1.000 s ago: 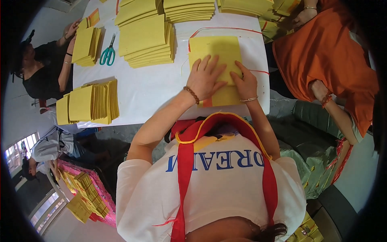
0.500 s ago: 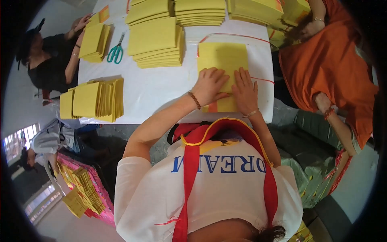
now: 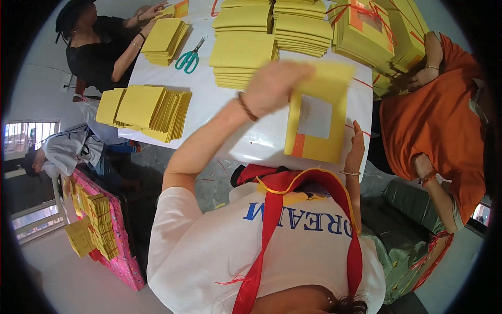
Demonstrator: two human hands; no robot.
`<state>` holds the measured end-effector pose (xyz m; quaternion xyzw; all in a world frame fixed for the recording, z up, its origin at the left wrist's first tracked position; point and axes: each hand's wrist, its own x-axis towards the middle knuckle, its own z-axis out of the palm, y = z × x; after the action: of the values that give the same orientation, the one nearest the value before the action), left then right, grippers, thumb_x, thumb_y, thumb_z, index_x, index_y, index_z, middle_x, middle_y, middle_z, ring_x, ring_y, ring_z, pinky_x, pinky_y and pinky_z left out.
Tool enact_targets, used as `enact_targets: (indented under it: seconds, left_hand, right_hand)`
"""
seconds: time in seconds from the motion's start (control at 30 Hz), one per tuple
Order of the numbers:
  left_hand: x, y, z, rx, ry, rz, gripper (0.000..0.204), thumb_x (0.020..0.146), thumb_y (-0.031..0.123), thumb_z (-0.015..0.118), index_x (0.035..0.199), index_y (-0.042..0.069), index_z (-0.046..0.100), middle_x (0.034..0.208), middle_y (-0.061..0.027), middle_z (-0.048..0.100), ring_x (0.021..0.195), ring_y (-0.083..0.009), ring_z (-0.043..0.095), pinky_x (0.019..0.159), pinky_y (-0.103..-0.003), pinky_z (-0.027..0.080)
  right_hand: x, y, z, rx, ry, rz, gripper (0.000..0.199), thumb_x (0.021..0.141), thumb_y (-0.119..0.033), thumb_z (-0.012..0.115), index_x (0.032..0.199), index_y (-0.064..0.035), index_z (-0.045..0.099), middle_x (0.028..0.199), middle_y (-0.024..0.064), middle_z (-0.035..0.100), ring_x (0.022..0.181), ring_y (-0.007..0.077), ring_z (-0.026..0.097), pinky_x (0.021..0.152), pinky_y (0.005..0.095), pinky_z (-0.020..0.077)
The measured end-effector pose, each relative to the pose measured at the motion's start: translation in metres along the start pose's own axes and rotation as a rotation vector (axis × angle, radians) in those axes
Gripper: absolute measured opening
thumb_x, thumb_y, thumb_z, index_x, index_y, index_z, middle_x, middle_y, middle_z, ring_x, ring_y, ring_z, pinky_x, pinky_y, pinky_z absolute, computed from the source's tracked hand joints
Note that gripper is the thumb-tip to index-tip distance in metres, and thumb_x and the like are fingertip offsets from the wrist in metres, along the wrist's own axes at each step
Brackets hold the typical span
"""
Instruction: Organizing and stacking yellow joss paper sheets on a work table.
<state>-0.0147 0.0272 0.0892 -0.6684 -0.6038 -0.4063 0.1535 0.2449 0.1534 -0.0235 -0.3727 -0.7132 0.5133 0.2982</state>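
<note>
A yellow paper packet with a pale window and an orange strip lies at the right front of the white table. My left hand, smeared by motion, is closed on the edge of another yellow packet, blurred above the far end of the first one. Its fingertips are partly hidden. Along the right edge of the lying packet stands my right hand, open, fingers straight and thumb side up, holding nothing. Red string runs out beside the packet to the right.
Stacks of yellow packets stand beyond my left hand, with string-tied bundles at the far right. Green-handled scissors lie left of them. More packets lean at the left edge. People work at left and right.
Both hands were flat on the yellow packet. My left hand has moved up and left and now grips a packet; my right has slid to the right edge. The packet's window now shows.
</note>
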Motion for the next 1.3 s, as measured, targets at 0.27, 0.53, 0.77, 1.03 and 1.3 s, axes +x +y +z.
enact_targets:
  seconds: [0.27,0.53,0.77,1.03,1.3]
  left_hand:
    - [-0.087,-0.127,-0.013,0.591,-0.275,-0.255,0.046,0.071,0.0,0.054,0.115,0.014,0.055,0.117,-0.0053,0.056,0.101,-0.0241,0.053,0.082,-0.035,0.04]
    - [-0.077,-0.145,-0.02,0.424,-0.39,-0.238,0.041,0.074,0.004,0.056,0.114,0.014,0.055,0.11,-0.0065,0.06,0.095,-0.0269,0.055,0.078,-0.038,0.045]
    - [-0.076,-0.141,-0.029,0.352,-0.383,-0.3,0.044,0.077,0.006,0.056,0.119,0.015,0.051,0.109,-0.0068,0.058,0.097,-0.0265,0.053,0.082,-0.038,0.042]
    - [-0.097,-0.14,-0.025,0.371,-0.488,-0.264,0.051,0.083,0.038,0.053,0.126,0.012,0.044,0.126,-0.0141,0.045,0.113,-0.0331,0.041,0.094,-0.043,0.034]
    - [-0.105,-0.128,-0.017,0.428,-0.539,-0.276,0.067,0.079,0.047,0.056,0.132,0.011,0.036,0.133,-0.0155,0.036,0.121,-0.0344,0.033,0.099,-0.045,0.028]
  right_hand:
    - [-0.013,0.021,0.002,-0.009,0.017,0.015,0.042,0.096,-0.028,0.036,0.122,0.002,0.049,0.122,0.0124,0.051,0.115,0.0201,0.046,0.098,0.03,0.0322]
    - [-0.025,0.025,0.005,0.117,0.04,0.121,0.034,0.094,-0.022,0.043,0.117,0.0019,0.053,0.113,0.0099,0.057,0.104,0.0164,0.052,0.091,0.0264,0.0384]
    - [-0.027,0.029,0.002,0.153,0.033,0.17,0.033,0.093,-0.019,0.045,0.117,0.0026,0.052,0.113,0.0099,0.057,0.101,0.0153,0.053,0.089,0.0259,0.0394]
    - [-0.022,0.033,0.005,0.108,-0.001,0.168,0.033,0.09,-0.011,0.049,0.119,0.0051,0.049,0.113,0.0129,0.056,0.104,0.0172,0.052,0.09,0.0281,0.0397]
    - [-0.022,0.034,0.006,0.192,0.023,0.151,0.037,0.09,-0.012,0.049,0.124,0.0029,0.045,0.119,0.0137,0.052,0.107,0.0194,0.051,0.091,0.0292,0.0392]
